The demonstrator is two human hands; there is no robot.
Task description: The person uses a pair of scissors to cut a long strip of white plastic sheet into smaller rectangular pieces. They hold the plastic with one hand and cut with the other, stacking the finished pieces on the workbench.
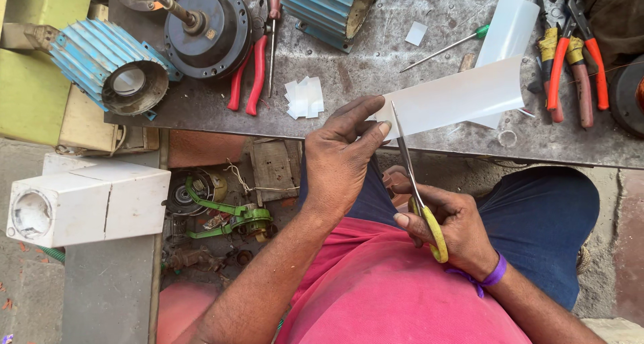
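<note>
The right hand [463, 226] is gripping yellow-handled scissors [417, 196], blades just entering the near edge of a white sheet [456, 99]. The left hand [342, 153] is pinching that sheet's end between thumb and fingers, holding it over the bench [376, 69] edge. A small pile of cut white pieces [303, 97] is already lying on the bench; most of the sheet is remaining uncut.

We see a white sheet strip [456, 97], thin and slightly curled, lying out over the near edge of the metal workbench [402, 62]. Yellow-handled scissors [416, 189] point up at the workbench, blade tips meeting the strip's left end.
</note>
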